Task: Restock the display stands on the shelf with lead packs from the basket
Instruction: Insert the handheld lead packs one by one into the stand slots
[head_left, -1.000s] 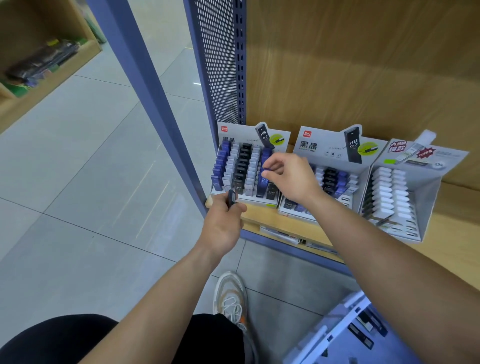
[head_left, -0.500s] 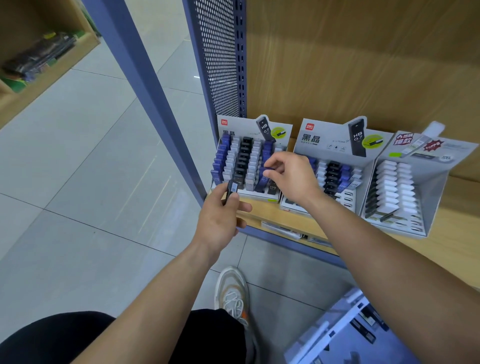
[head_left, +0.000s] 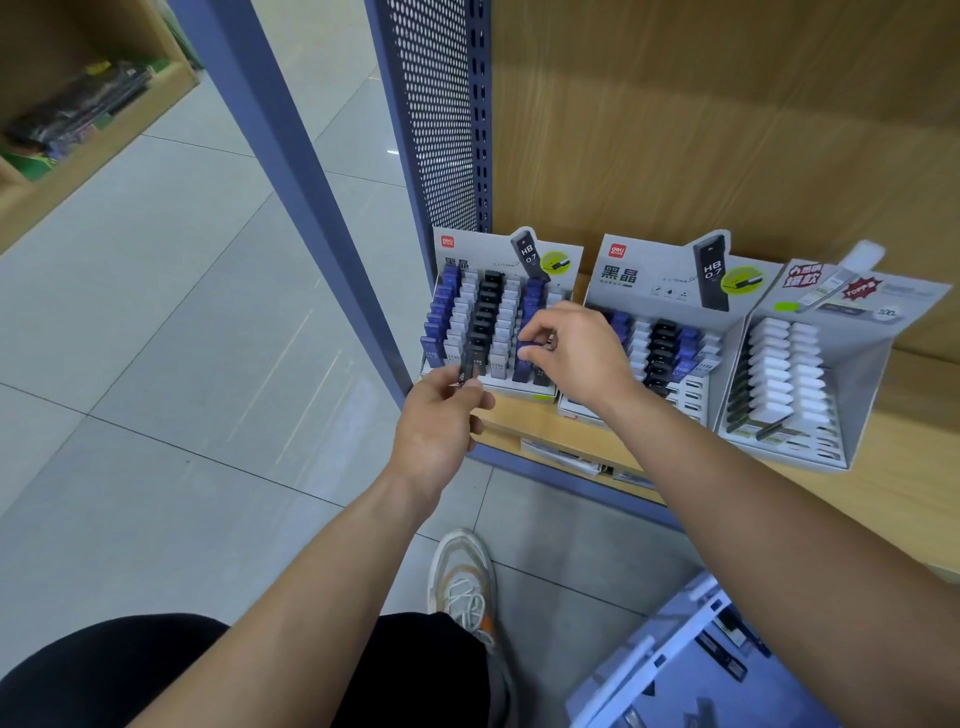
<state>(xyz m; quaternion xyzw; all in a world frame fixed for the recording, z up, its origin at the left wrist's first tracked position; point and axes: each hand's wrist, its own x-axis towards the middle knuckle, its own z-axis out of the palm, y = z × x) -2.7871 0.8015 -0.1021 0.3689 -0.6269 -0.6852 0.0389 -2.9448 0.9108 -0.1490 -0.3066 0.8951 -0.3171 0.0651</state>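
Observation:
Three grey display stands sit on the wooden shelf (head_left: 893, 483). The left stand (head_left: 457, 249) holds rows of blue, white and black lead packs. The middle stand (head_left: 649, 270) holds similar packs, and the right stand (head_left: 857, 353) holds white ones. My left hand (head_left: 436, 421) pinches a black lead pack (head_left: 467, 364) upright in front of the left stand's front row. My right hand (head_left: 576, 353) pinches a blue lead pack (head_left: 532, 349) over the right-hand rows of the left stand. The basket (head_left: 670, 654), light blue and white, is at the bottom right with dark packs inside.
A blue metal upright (head_left: 291, 171) and a perforated panel (head_left: 436, 114) flank the shelf on the left. A white sneaker (head_left: 462, 577) stands on the grey tiled floor below. Another wooden shelf with dark goods (head_left: 78, 109) is at the far left.
My left hand has lifted its black pack up to the left stand's front row. My right hand has stayed over the same stand, its fingers now pinching a blue pack.

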